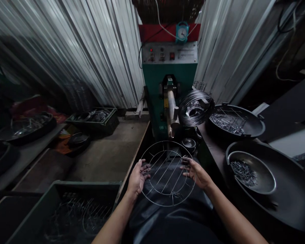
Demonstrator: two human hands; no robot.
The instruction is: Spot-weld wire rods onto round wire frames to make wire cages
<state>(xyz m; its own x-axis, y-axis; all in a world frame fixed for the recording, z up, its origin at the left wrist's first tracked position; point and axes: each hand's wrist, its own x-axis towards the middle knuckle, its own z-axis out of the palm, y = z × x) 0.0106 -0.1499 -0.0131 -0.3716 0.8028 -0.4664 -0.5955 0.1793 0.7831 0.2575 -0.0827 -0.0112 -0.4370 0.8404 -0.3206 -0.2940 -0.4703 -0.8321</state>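
A round wire rack, made of two rings with parallel bars across the inner one, is held level above my lap. My left hand grips its left rim, thumb on the outside and fingers curled under. On the opposite side my right hand has its fingers bent round the right rim. Just beyond the rack stands a green spot-welding machine, its thick electrode arm pointing toward me. Small bits of wire lie near the rack's lower edge.
On the right, a large pan holds a metal bowl of short wire pieces. Behind it sits another pan with wire parts. A wire coil hangs beside the machine. At lower left is a green crate of wire pieces.
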